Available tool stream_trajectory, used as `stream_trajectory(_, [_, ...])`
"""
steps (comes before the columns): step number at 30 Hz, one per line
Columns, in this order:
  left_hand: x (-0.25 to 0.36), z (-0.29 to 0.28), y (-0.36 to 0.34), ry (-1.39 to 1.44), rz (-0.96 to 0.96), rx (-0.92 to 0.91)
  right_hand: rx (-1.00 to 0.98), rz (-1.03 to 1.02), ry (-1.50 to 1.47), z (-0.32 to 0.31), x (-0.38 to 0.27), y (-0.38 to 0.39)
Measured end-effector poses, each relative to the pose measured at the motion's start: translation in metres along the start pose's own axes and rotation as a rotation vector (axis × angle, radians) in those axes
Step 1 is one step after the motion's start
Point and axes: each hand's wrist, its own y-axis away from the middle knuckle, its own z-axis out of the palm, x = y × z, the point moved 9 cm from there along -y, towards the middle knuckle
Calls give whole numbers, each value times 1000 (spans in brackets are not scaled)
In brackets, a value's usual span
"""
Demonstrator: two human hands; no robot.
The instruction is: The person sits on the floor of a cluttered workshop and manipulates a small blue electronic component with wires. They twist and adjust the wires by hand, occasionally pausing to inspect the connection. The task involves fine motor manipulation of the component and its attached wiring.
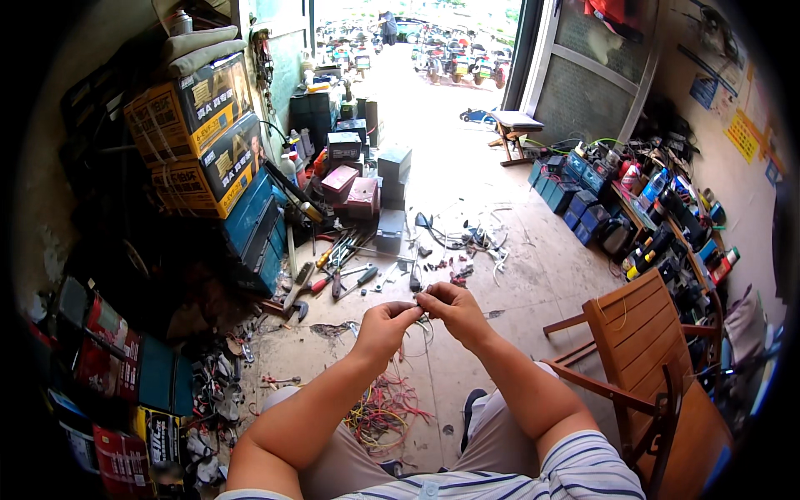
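Both forearms rose from the lower edge, bringing the left hand (385,323) and right hand (454,307) together so their fingertips could work one thin wire (419,310), pinched between them above the concrete floor (500,275). A wooden chair (646,350) stood at the person's right. Stacked cardboard boxes (200,129) lined the left wall. Below the hands lay a tangle of coloured wires (383,412), with hand tools (342,271) scattered beyond, near reach.
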Motion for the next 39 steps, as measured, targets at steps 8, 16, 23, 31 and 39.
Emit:
stream_trajectory(8, [8,2,0,40,72,39,21,-9,63,-3,-2,-3])
stream_trajectory(16, [5,-14,1,50,62,107,117,-228,328,9,-26,7])
stream_trajectory(23, [-8,-30,5,6,-73,122,110,-249,442,19,-30,1])
stream_trajectory(31, [6,-36,7,40,81,179,141,-159,343,27,-17,-8])
stream_trajectory(39, [3,-34,3,73,56,198,197,-285,336,29,-21,-9])
